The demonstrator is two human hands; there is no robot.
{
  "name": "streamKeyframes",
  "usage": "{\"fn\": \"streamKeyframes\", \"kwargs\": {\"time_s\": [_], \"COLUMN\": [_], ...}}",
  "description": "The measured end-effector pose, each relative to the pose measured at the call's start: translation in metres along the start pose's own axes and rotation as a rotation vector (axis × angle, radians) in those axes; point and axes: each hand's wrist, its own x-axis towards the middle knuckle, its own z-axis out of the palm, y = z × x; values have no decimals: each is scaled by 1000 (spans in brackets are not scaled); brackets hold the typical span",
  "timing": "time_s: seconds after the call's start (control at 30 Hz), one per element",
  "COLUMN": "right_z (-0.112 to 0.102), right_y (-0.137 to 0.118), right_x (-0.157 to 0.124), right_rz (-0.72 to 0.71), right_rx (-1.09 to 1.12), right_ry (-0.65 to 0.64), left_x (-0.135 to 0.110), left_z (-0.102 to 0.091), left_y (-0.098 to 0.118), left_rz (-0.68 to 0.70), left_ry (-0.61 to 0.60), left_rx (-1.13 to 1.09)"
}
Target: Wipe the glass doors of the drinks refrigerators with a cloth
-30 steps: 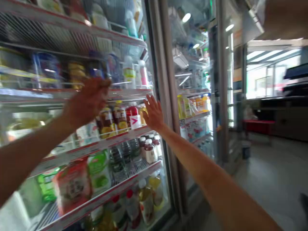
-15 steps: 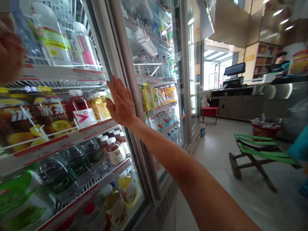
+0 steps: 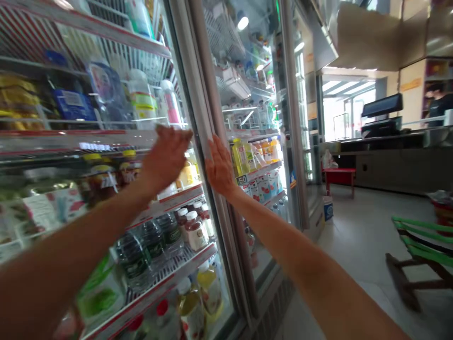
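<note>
My right hand [image 3: 221, 167] lies with fingers stretched out against the metal door frame [image 3: 205, 94] of a glass-fronted drinks fridge. My left hand [image 3: 166, 158] is blurred, held up at the fridge's glass door left of that frame. Its fingers look bent together, and a greyish-brown edge shows along them; what it is I cannot make out. Behind the glass stand bottles of dark tea with yellow caps [image 3: 99, 177], white-capped jars [image 3: 196, 231], a pink-labelled bottle [image 3: 171, 104] and yellow drinks [image 3: 210, 288]. My left forearm hides part of the shelves.
To the right is another glass door [image 3: 260, 113] with drinks behind it. A green folding stool [image 3: 421, 241] stands on the tiled floor [image 3: 339, 264]. Farther off are a red stool [image 3: 339, 177], a counter [image 3: 385, 170] with a monitor [image 3: 382, 105], and a person [image 3: 440, 106] behind it.
My left hand has swept from the upper left across to near the door frame. My right hand stays on the frame. The view has turned left, showing more of the shelves.
</note>
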Motion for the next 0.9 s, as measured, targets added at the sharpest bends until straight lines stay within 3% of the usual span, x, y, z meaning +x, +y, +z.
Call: {"fn": "streamKeyframes", "kwargs": {"time_s": [0.1, 0.13, 0.17, 0.23, 0.3, 0.37, 0.5, 0.57, 0.63, 0.7, 0.77, 0.9], "right_z": [2, 2, 2, 3, 6, 9, 14, 14, 13, 14, 16, 21], "right_y": [2, 2, 2, 3, 3, 1, -5, -8, -12, -17, -23, -40], "right_x": [-11, -15, -20, -30, -39, -50, -75, -85, -91, -95, -100, -111], "right_rz": [-28, -44, -57, -72, -83, -111, -164, -176, -165, -138, -125, -174], "right_rx": [14, 13, 16, 35, 69, 104, 151, 154, 146, 140, 136, 124], "right_ry": [-23, -33, -35, -17, 20, 48, 35, 17, 18, 28, 20, -64], "left_x": [-50, -60, -64, -60, -56, -70, -138, -151, -139, -121, -118, -160], "left_z": [19, 21, 20, 11, 4, 9, 36, 35, 22, 6, -3, -5], "left_y": [18, 18, 16, 7, 1, 6, 33, 35, 24, 11, 5, 13], "left_rz": [223, 345, 378, 321, 145, 103, 494, 552, 424, 197, 127, 467], "left_ry": [-256, -379, -408, -355, -192, -159, -474, -509, -414, -238, -166, -357], "left_rx": [62, 124, 183, 308, 400, 431, 329, 325, 389, 477, 514, 433]}}
